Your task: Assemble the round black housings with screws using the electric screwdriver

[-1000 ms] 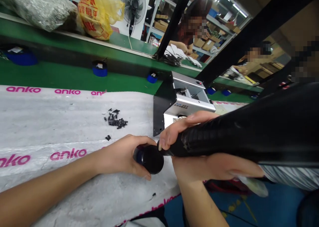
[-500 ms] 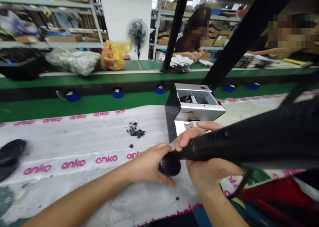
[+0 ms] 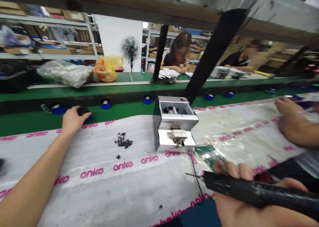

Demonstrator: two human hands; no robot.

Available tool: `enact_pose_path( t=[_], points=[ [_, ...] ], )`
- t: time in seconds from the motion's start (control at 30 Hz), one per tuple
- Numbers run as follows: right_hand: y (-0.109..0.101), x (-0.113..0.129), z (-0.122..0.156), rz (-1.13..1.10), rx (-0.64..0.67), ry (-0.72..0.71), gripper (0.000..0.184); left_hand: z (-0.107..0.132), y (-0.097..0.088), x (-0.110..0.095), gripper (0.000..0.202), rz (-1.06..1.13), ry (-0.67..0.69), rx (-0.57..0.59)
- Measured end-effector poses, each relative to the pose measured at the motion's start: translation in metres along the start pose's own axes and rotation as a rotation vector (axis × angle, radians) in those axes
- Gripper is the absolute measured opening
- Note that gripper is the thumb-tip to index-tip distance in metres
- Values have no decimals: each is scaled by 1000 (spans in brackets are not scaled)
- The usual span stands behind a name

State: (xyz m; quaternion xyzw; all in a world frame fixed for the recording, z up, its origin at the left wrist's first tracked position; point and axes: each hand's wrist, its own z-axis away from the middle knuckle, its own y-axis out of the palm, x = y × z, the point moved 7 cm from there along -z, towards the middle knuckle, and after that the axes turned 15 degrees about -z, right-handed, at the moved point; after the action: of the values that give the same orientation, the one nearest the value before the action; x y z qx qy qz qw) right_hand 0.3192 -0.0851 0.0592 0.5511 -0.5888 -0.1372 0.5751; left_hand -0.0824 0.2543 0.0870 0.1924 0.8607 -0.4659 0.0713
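Observation:
My left hand [image 3: 71, 120] reaches out to the green belt. Its thumb and fingers grip the rim of a round black piece [image 3: 83, 112], with a little blue showing at its edge. My right hand [image 3: 239, 190] is wrapped around a black electric screwdriver [image 3: 249, 189], whose thin bit points left above the covered table. Between the two hands stands a silver and black screw feeder [image 3: 177, 121]. To its left lies a loose pile of small black parts [image 3: 124, 141].
Blue round pieces [image 3: 106, 104] sit along the green belt [image 3: 129, 110]. White sheeting with pink lettering [image 3: 94, 200] covers the table. A co-worker's hand [image 3: 290, 107] is at the right. Slanted black posts [image 3: 214, 54] rise behind the feeder. Further back are bags, people and a fan.
My left hand has moved away from the screwdriver tip, left and forward to the belt, with the round black piece. The screwdriver is lower and its bit now shows.

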Motion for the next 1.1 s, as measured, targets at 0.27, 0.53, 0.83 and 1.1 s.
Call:
enact_pose_path(
  t=[0.27, 0.53, 0.83, 1.1],
  points=[
    [-5, -43, 6, 27, 128, -62, 54, 119, 7, -171, 23, 101, 687, 202],
    [-23, -38, -16, 101, 168, -188, 47, 246, 32, -279, 34, -90, 1270, 196],
    [-34, -27, -20, 114, 130, -120, 46, 230, 37, -294, 23, -156, 1176, 345],
    [-69, 10, -14, 120, -8, -108, 46, 230, 39, -314, 37, 29, 1119, 458]
  ],
)
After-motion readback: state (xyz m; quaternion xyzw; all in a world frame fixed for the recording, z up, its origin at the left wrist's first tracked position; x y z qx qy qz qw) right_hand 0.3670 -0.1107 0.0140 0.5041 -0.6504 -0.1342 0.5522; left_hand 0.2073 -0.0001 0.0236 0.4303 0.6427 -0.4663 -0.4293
